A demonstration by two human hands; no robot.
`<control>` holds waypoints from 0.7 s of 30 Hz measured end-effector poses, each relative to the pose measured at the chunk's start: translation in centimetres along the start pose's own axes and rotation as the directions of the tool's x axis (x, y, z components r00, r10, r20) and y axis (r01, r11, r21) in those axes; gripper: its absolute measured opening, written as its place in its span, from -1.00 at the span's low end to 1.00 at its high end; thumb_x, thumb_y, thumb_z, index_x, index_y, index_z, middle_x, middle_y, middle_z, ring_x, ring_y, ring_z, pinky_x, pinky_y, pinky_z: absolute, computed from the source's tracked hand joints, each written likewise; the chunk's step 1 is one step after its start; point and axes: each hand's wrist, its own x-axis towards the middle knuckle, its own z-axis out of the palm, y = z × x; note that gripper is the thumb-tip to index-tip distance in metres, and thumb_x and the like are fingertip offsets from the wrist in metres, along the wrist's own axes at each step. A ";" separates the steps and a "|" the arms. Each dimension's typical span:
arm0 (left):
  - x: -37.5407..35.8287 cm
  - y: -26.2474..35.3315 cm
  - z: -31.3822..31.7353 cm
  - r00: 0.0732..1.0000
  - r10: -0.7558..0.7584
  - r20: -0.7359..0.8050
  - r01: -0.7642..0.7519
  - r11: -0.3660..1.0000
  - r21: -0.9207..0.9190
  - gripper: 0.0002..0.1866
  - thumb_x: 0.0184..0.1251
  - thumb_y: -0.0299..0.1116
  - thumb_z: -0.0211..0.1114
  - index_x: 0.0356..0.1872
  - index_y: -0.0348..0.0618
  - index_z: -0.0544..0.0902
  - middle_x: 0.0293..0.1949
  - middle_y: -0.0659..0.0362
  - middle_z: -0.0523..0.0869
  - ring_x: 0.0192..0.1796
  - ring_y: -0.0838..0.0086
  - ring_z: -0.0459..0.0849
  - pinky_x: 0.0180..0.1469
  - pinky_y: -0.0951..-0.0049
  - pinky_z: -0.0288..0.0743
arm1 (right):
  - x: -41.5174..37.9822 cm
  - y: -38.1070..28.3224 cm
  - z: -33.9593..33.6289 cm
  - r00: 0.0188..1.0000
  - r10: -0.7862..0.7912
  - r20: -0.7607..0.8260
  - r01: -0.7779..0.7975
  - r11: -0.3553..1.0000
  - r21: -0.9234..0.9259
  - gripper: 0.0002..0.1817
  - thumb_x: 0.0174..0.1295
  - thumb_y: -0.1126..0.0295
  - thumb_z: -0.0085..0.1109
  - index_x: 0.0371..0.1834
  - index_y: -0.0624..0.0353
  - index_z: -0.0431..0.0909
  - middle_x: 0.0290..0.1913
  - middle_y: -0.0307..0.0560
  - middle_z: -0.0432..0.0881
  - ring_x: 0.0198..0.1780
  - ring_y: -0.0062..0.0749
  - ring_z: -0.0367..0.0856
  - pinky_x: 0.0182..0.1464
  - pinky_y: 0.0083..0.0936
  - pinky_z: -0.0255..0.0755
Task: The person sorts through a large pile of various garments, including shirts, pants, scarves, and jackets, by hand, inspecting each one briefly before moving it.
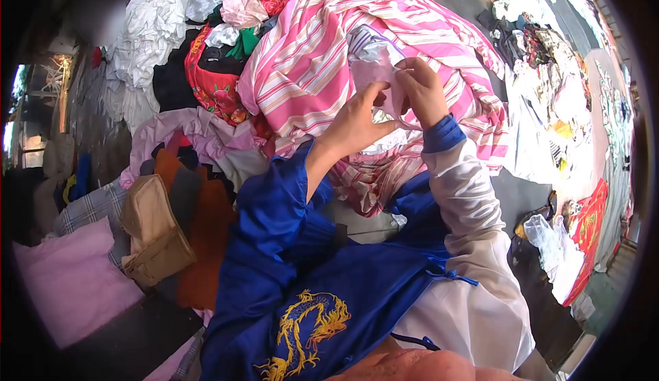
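Note:
A small piece of thin, pale pink cloth (374,73) is held up in front of me. My right hand (421,93) pinches its right side with bent fingers. On the other side, my left hand (351,121) touches the cloth with its fingers, its thumb spread well apart from them. Just behind the cloth lies a white and purple striped piece (367,43), partly covered. Beneath both hands is a large bundled pink and white striped sheet (309,58). The parts of the cloth behind my fingers are hidden.
White garments (147,44) are heaped at the back left, beside red floral fabric (206,82). Nearer on the left lie a tan bra-like piece (154,223) and a pink pillow-like piece (72,271). Mixed clothes (549,86) spread along the right, with a white plastic-looking piece (552,250) nearer.

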 end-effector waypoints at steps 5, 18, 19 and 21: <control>0.9 1.1 1.7 0.975 0.110 -0.192 -0.144 0.974 -0.175 -0.30 0.22 -0.30 0.46 0.33 -0.32 0.37 0.15 -0.13 0.59 0.21 0.17 0.61 0.20 0.25 0.50 | -0.4 -0.8 -1.2 0.975 0.003 0.220 -0.117 0.854 0.507 -0.68 0.42 0.50 0.09 0.20 0.27 0.52 -0.12 -0.09 0.72 -0.30 -0.50 0.72 -0.32 -0.58 0.63; 3.2 -1.7 -1.7 0.933 -0.360 0.005 0.189 0.477 -0.859 -0.77 0.47 -0.36 0.29 0.02 -0.27 0.67 -0.09 0.17 0.76 -0.07 0.52 0.71 0.04 0.47 0.57 | 1.7 1.6 -7.3 0.980 -0.130 -0.148 0.131 0.991 -0.002 -0.80 0.37 0.32 0.30 -0.25 0.27 0.68 -0.40 -0.26 0.67 -0.36 -0.64 0.57 -0.26 -0.62 0.46; 3.2 -1.3 -1.8 0.933 -0.359 0.025 0.194 0.443 -0.875 -0.76 0.48 -0.34 0.29 0.02 -0.26 0.67 -0.09 0.16 0.76 -0.07 0.51 0.71 0.05 0.46 0.57 | 1.6 1.6 -7.1 0.963 -0.188 -0.193 0.184 0.982 -0.037 -0.77 0.37 0.30 0.30 -0.28 0.27 0.68 -0.40 -0.26 0.66 -0.37 -0.65 0.55 -0.27 -0.62 0.45; 3.1 -0.9 -2.0 0.942 -0.334 -0.006 0.153 0.447 -0.881 -0.73 0.49 -0.31 0.29 0.06 -0.27 0.64 -0.04 0.16 0.75 -0.01 0.52 0.70 0.08 0.44 0.56 | 1.3 1.4 -7.0 0.975 -0.154 -0.162 0.166 0.984 0.060 -0.72 0.39 0.23 0.29 -0.30 0.28 0.67 -0.43 -0.28 0.65 -0.37 -0.65 0.54 -0.27 -0.60 0.44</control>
